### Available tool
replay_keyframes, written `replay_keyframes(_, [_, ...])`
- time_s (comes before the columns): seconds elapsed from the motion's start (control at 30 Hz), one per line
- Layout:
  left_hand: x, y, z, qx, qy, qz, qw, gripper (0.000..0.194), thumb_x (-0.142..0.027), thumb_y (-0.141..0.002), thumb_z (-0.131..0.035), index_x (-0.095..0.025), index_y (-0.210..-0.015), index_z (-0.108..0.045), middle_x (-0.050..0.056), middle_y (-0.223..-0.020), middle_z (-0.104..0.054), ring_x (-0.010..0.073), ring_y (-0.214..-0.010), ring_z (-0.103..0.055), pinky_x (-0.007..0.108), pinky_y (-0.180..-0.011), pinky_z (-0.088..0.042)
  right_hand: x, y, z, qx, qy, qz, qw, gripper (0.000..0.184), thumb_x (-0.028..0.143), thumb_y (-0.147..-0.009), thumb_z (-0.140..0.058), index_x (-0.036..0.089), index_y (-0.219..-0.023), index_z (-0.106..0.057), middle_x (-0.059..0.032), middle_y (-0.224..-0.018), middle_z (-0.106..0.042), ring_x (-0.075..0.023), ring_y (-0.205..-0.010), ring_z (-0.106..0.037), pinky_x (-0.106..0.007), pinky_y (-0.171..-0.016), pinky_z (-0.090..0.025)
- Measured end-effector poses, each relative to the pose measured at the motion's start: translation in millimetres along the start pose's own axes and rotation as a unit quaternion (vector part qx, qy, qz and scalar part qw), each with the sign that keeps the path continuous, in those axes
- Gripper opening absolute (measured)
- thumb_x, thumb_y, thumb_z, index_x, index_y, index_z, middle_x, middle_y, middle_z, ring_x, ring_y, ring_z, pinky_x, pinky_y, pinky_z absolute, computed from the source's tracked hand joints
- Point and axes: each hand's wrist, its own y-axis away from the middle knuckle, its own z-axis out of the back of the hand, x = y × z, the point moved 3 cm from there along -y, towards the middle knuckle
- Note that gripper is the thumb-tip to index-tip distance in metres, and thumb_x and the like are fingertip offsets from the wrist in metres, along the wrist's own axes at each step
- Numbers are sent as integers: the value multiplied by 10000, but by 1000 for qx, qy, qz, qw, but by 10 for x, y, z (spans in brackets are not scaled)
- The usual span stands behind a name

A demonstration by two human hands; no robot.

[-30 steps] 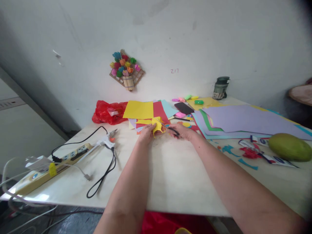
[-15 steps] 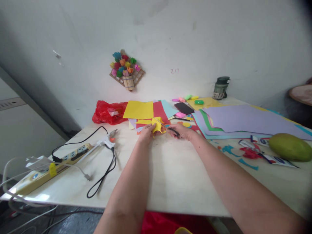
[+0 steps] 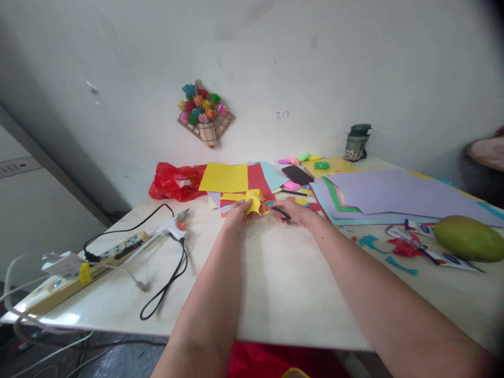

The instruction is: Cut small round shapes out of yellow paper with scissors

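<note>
Pinched in my left hand (image 3: pixel 236 214) is a small piece of yellow paper (image 3: pixel 253 203) with an uneven cut outline. My right hand (image 3: pixel 296 213) is closed around the dark handles of a pair of scissors (image 3: pixel 280 212). The blades point left and lie against the yellow paper; how far apart they are is hard to make out. Behind my hands lie a yellow sheet (image 3: pixel 224 177) and a red sheet (image 3: pixel 259 181). Small cut scraps in orange, red and blue are partly hidden by my fingers.
On the left are a glue gun (image 3: pixel 173 227) with a looped cord and a power strip (image 3: pixel 98 265). A red plastic bag (image 3: pixel 173 181) sits at the back. Large coloured sheets (image 3: pixel 374 191), a green mango-like fruit (image 3: pixel 468 238) and blue scraps (image 3: pixel 400 265) occupy the right. Behind them stands a dark bottle (image 3: pixel 357 143).
The yellow paper has shifted slightly between my hands, and its lower edge looks a little different. Both arms stay almost in place.
</note>
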Motion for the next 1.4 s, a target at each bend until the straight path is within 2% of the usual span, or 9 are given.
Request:
replay_keyframes(0.33, [34,-31,42,8,5,-7,1000,250,-328,-719,-785,-120,-773,-657,84,-748,-709,182,-643,-680,272,-575,-547,-17,-14,0,18,-20,-10,1000,311,340,-812,-537,202,-562,-415,53,-468,-365,-65,-386,-326,-218,-368,-247])
replay_keyframes(0.7, [47,-38,50,6,13,-12,1000,282,-357,-698,-800,-130,-769,-649,72,-757,-707,167,-631,-672,250,-552,-525,-12,-21,3,20,-23,-17,999,307,364,-815,-552,209,-584,-424,55,-452,-370,-77,-379,-344,-223,-357,-263])
replay_keyframes(0.83, [20,-5,25,34,-2,-11,999,343,-385,-693,-806,-112,-851,-673,88,-782,-717,169,-640,-678,259,-582,-528,-41,-43,16,17,-33,-15,999,308,379,-807,-565,211,-590,-425,59,-449,-375,-74,-371,-325,-225,-356,-257])
replay_keyframes(0.97, [4,21,2,64,-20,-11,998,327,-340,-683,-811,-98,-860,-680,111,-804,-728,192,-682,-695,274,-622,-528,-58,-57,18,13,-33,-18,999,300,376,-810,-561,211,-594,-434,59,-444,-371,-78,-368,-329,-231,-357,-258])
replay_keyframes(1.17, [29,-4,30,40,-8,-14,999,307,-347,-689,-806,-113,-826,-663,92,-725,-714,198,-689,-700,268,-627,-516,-82,-70,38,-3,-9,-17,1000,304,412,-824,-566,201,-629,-467,58,-466,-402,-76,-392,-345,-227,-383,-277])
replay_keyframes(1.4, [10,8,7,51,-11,-16,999,301,-354,-714,-798,-113,-803,-641,80,-716,-699,167,-655,-682,250,-611,-499,-86,-72,44,-12,12,-6,1000,330,436,-837,-552,203,-622,-460,41,-491,-426,-86,-413,-370,-236,-403,-304])
